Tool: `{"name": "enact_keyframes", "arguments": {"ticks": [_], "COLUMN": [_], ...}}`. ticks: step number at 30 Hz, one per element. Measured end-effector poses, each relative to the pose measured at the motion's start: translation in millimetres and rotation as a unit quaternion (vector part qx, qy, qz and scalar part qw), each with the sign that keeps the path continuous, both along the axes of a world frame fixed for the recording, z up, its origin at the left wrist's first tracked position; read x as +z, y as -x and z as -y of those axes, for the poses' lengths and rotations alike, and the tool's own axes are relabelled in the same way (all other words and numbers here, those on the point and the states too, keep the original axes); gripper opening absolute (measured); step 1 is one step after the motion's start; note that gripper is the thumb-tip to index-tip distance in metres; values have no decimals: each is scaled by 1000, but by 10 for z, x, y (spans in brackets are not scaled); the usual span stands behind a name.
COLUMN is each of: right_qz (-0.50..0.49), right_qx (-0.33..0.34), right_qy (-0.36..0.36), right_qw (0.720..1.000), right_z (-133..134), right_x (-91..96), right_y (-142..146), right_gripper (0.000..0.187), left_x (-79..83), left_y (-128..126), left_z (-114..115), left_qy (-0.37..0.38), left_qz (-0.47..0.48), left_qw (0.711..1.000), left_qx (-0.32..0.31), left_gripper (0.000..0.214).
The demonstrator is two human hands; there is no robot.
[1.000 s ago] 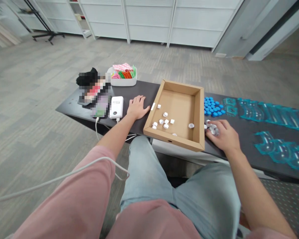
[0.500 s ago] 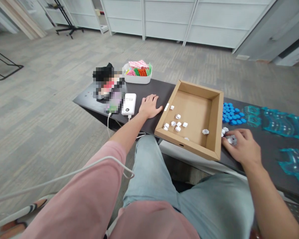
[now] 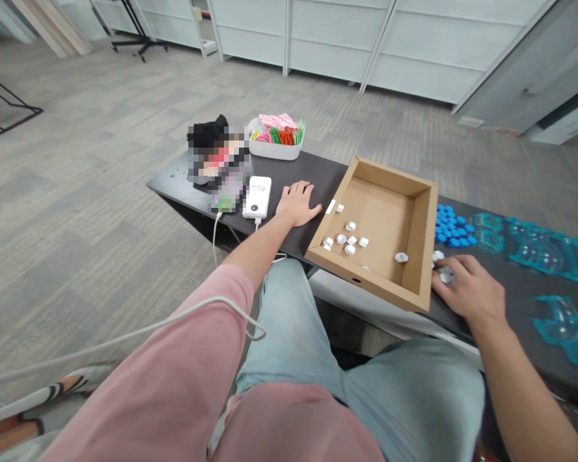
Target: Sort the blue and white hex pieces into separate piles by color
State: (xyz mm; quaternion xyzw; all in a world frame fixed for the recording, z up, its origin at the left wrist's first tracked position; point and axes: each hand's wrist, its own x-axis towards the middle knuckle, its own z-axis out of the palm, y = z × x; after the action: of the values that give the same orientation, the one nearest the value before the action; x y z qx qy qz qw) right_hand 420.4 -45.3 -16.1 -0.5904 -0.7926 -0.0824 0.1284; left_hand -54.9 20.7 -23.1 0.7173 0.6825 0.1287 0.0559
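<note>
My left hand (image 3: 298, 203) lies flat on the dark table with its fingers spread, between a white power bank and the cardboard box tray (image 3: 318, 253). Several small white hexagonal pieces (image 3: 350, 249) are scattered inside the tray, mostly toward its near left. At the tray's right outer wall, my right hand (image 3: 472, 285) is curled around a few more white hexagonal pieces (image 3: 446, 275), thumb and fingers bent about them; the fingers partly hide them. Behind that hand sits a cluster of blue hexagonal pieces (image 3: 453, 228).
Clear teal plastic parts (image 3: 553, 247) lie along the right, with more (image 3: 568, 330) nearer. To the left are the power bank (image 3: 257, 197) with its cable, a blurred phone-like item (image 3: 228, 189), and a white basket (image 3: 275, 151) of colourful packets. A white cable (image 3: 173, 321) crosses my left arm.
The view has shifted slightly, moving the table items a little to the right. My right hand's fingers have moved slightly over the white pieces; my left hand rests in the same place.
</note>
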Motion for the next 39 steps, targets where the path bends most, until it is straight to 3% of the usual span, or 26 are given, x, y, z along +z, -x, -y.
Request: {"name": "enact_keyframes", "arguments": {"ticks": [4, 9, 14, 25, 30, 34, 37, 39], "right_qz": [45, 53, 14, -113, -165, -219, -267, -300], "right_qx": [28, 7, -48, -135, -129, -125, -102, -46], "right_qy": [-3, 23, 17, 18, -18, -85, -127, -130], "right_qw": [999, 998, 999, 984, 978, 964, 950, 944], "right_z": [-32, -19, 30, 53, -8, -132, -203, -238], "right_x": [-28, -10, 9, 162, 187, 292, 450, 551], "right_y": [-49, -31, 37, 165, 130, 117, 279, 509], "right_gripper": [36, 18, 7, 7, 14, 16, 11, 6], "left_x": [25, 60, 104, 49, 28, 37, 74, 106], "left_y": [-8, -24, -35, -2, 4, 2, -7, -14], "left_z": [10, 30, 55, 18, 9, 13, 30, 47], "left_qy": [4, 6, 6, 4, 1, 3, 5, 10], "left_qz": [-3, -3, -1, -2, -10, -9, -7, -7], "left_qw": [1000, 1000, 1000, 1000, 1000, 1000, 1000, 1000], "left_qx": [3, 2, 4, -4, 0, 1, 1, 3], "left_gripper": [73, 74, 74, 75, 73, 72, 72, 72]}}
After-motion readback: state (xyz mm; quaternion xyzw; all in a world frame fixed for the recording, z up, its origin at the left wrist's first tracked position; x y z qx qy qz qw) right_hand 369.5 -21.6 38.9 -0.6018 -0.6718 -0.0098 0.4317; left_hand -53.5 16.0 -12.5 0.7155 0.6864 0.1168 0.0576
